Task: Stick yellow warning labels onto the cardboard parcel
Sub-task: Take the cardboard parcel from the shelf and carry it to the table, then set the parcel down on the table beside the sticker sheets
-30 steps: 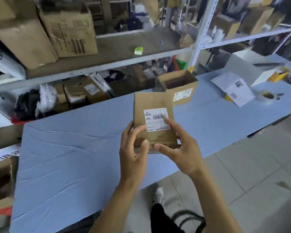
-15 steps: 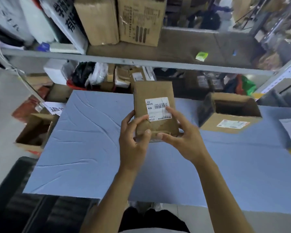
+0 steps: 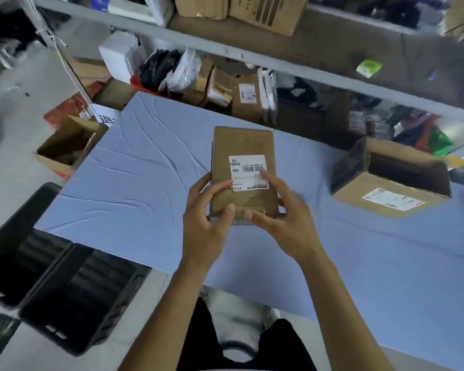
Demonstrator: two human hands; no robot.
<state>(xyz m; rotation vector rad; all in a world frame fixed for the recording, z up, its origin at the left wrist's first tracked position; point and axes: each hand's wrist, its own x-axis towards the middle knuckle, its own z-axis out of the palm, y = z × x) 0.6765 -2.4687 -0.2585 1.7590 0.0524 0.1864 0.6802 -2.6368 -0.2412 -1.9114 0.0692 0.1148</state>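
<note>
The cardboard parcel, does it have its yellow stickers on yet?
Not yet. The cardboard parcel shows only a white barcode label; no yellow sticker is visible on the side facing the camera. In hand: the left hand and right hand both hold the parcel above the blue table. Left to do: all the sticking, and no yellow labels are clearly in view.
</note>
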